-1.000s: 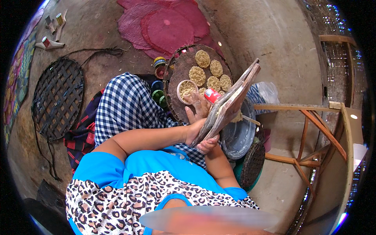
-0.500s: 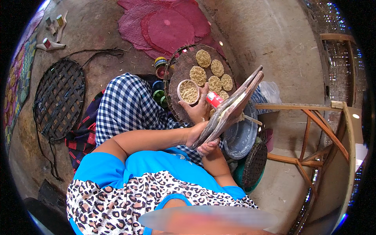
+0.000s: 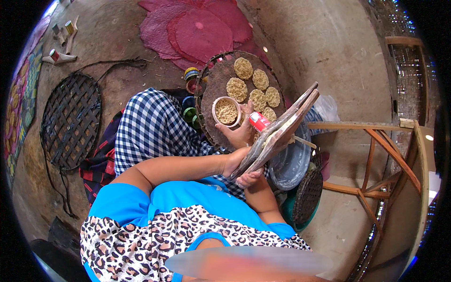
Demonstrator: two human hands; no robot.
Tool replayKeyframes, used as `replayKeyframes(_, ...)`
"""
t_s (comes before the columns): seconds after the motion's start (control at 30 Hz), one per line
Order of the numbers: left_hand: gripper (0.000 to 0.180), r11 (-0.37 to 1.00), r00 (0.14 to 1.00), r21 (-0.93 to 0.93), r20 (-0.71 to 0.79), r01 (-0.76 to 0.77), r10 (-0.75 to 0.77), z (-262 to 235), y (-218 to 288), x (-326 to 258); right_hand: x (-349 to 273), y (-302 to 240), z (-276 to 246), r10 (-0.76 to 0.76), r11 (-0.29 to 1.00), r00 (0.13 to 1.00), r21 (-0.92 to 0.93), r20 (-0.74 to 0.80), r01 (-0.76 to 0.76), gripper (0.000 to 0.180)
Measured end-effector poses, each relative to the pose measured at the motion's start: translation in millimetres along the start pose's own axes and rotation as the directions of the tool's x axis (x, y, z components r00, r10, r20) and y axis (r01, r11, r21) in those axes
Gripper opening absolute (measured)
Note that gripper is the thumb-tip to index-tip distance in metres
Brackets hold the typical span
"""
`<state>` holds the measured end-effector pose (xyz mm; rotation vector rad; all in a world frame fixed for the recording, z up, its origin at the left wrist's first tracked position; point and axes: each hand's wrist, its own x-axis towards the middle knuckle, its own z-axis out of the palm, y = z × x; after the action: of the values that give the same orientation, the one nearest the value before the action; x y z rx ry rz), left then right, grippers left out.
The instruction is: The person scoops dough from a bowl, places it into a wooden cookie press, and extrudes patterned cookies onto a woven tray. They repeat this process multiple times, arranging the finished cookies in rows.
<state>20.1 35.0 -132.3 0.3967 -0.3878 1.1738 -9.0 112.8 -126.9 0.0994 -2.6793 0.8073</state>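
My left hand (image 3: 233,163) is wrapped round the lower end of a long two-armed wooden press (image 3: 282,127), which is tilted up to the right. A red tin can (image 3: 259,121) sits against the press, near its middle. Under the press reaches my right arm, and my right hand (image 3: 241,134) grips a pale round ring mould (image 3: 214,116) from its right side. Thin noodle-like dough strands (image 3: 226,111) lie inside the ring. The ring rests over a round dark tray (image 3: 213,84), where several round strand cakes (image 3: 236,89) lie. Part of the tray is hidden by the press.
A grey basin (image 3: 291,164) with a stick across it stands right of the press, beside a dark woven basket (image 3: 307,197). Wooden framing (image 3: 357,126) is farther right. Pink-red sheets (image 3: 199,35) lie beyond the tray; a dark lattice rack (image 3: 70,120) is on the left floor.
The press and its tin can have shifted slightly right and toward me. My right hand still holds the ring at nearly the same place; little else differs.
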Motion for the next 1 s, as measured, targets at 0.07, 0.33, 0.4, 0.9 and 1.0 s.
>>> replayKeyframes(0.07,0.071,1.0,1.0,0.011,-0.028,-0.006,0.007,0.4,-0.1,0.4,0.3,-2.1,0.5,0.012,0.996,1.0,0.09,0.01,-0.013,0.114)
replayKeyframes(0.33,0.068,0.999,0.998,0.023,-0.064,0.032,-0.031,4.1,-2.3,1.7,-6.3,5.2,-9.9,0.073,0.995,0.996,0.072,-0.041,-0.07,0.108)
replayKeyframes(0.4,0.069,0.998,0.998,0.028,-0.046,0.055,-0.053,5.9,-3.5,2.0,-13.0,9.1,-18.1,0.092,0.986,0.994,0.147,-0.058,-0.082,0.104)
replayKeyframes(0.9,0.073,0.977,0.948,-0.001,-0.243,0.212,-0.206,-4.1,-28.1,19.6,-94.2,45.0,-30.2,0.109,0.971,0.994,-0.213,0.014,-0.104,0.099)
replayKeyframes(1.0,0.07,0.98,0.906,0.013,-0.383,0.199,-0.179,-3.7,-30.3,20.8,-93.9,68.4,-30.0,-0.048,0.986,0.999,-0.158,-0.015,0.045,0.098)
